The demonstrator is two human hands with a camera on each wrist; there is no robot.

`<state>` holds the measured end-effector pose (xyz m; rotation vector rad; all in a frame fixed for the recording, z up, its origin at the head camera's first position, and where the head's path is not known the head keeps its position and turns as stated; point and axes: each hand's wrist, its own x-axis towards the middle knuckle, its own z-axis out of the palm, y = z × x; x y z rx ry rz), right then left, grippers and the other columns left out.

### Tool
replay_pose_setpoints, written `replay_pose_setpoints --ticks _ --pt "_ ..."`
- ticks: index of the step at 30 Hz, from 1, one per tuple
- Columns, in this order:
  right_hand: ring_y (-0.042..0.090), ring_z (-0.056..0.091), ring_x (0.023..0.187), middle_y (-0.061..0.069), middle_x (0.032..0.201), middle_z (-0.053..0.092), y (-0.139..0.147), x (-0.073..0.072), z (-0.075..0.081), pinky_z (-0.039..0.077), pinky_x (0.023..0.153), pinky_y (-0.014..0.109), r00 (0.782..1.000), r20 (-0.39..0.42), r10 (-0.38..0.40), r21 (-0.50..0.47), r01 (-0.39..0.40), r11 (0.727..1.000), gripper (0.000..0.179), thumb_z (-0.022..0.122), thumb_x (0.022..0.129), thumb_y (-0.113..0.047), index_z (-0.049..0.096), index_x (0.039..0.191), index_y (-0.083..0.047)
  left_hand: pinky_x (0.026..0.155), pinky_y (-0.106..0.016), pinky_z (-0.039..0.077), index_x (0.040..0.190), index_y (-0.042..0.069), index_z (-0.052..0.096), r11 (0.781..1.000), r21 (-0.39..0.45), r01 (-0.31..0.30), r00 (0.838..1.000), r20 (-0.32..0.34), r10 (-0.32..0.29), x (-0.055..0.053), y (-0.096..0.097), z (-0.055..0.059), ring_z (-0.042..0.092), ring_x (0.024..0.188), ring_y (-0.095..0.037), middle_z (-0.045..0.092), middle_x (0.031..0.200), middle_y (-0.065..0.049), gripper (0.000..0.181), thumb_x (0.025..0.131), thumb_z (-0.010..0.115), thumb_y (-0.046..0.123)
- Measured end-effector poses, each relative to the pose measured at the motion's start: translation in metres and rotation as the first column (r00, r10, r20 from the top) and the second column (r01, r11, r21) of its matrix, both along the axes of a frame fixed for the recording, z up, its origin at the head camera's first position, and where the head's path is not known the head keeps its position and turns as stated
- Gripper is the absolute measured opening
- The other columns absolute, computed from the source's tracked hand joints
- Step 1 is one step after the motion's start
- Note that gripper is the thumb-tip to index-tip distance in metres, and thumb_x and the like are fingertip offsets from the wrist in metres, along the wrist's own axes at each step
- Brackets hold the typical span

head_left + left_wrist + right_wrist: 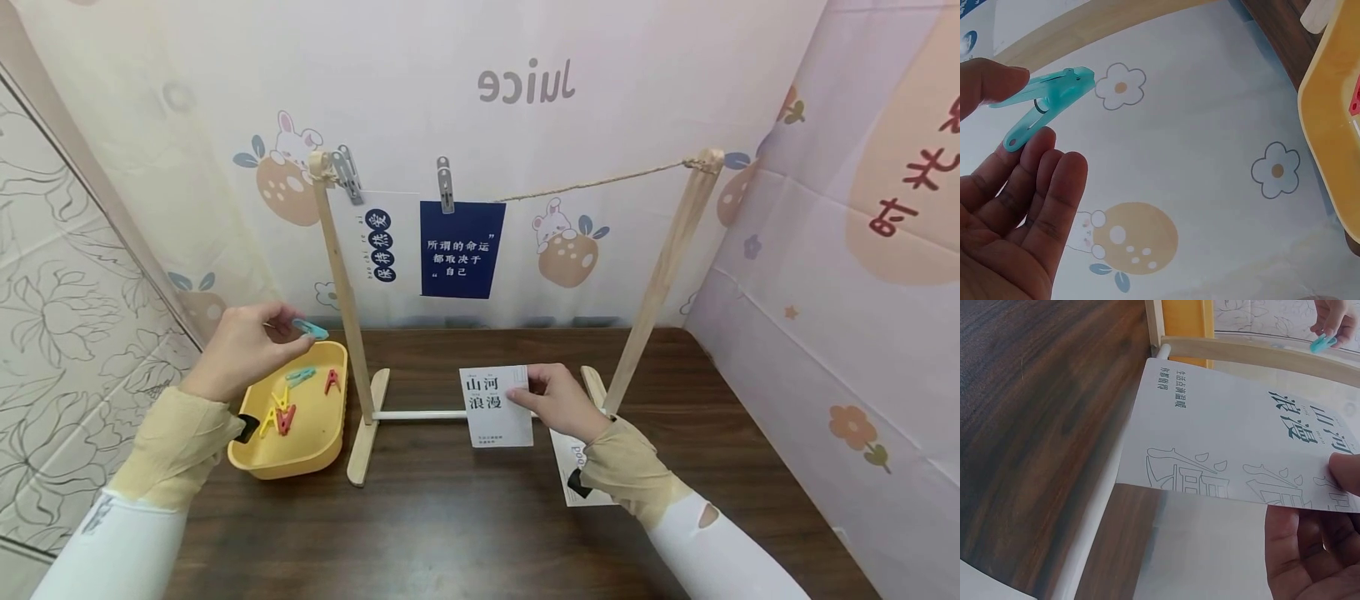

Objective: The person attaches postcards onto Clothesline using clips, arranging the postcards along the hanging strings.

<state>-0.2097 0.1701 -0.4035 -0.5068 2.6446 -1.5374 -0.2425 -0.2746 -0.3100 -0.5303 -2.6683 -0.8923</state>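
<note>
My left hand [251, 342] pinches a teal clothespin [310, 328] just above the yellow tray [330, 446]; in the left wrist view the clothespin [1047, 100] sits between thumb and fingers [1035, 156]. My right hand [555, 400] holds a white card [491, 408] with black characters by its right edge, lifted slightly over the table in front of the wooden rack [341, 275]. The right wrist view shows the card [1241, 444] pinched under my thumb [1344, 472]. A twine line [600, 179] runs between the rack's posts, carrying a white card [378, 242] and a navy card [461, 250] on grey clips.
Several red, yellow and teal clothespins [288, 400] lie in the yellow tray. Another white card [573, 467] lies on the dark wooden table [450, 517] under my right wrist. Patterned curtain walls close in the back and right sides.
</note>
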Motion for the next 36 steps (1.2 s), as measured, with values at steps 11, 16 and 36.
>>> replay_pose_setpoints --ticks 11,16,36 --pt "0.021 0.077 0.09 0.025 0.111 0.081 0.002 -0.002 0.01 0.061 0.073 0.024 0.999 -0.041 0.004 -0.004 -0.004 1.0 0.019 0.072 0.1 0.002 0.077 0.117 0.009 0.067 -0.008 0.052 0.101 0.002 0.073 1.0 0.028 0.0 0.998 -0.071 0.002 0.01 0.002 0.012 0.075 0.077 -0.022 0.08 0.091 -0.015 0.024 0.088 0.09 0.013" --pt "0.023 0.079 0.093 0.026 0.112 0.08 0.004 -0.002 0.015 0.065 0.075 0.029 0.999 -0.054 -0.006 -0.021 0.005 1.0 0.02 0.072 0.1 0.002 0.077 0.117 0.01 0.069 -0.006 0.051 0.1 0.003 0.074 0.999 0.035 0.013 0.996 -0.089 -0.009 0.014 0.006 0.017 0.073 0.077 -0.018 0.08 0.091 -0.014 0.022 0.087 0.089 0.011" --pt "0.018 0.073 0.084 0.023 0.11 0.081 0.009 0.0 0.042 0.059 0.069 0.023 0.992 -0.098 -0.075 0.007 0.076 0.997 0.021 0.075 0.099 0.0 0.078 0.118 0.007 0.071 -0.009 0.054 0.106 0.002 0.076 0.996 0.042 0.075 0.993 -0.091 -0.071 0.024 0.021 0.031 0.07 0.077 -0.008 0.079 0.091 -0.01 0.021 0.089 0.087 0.007"
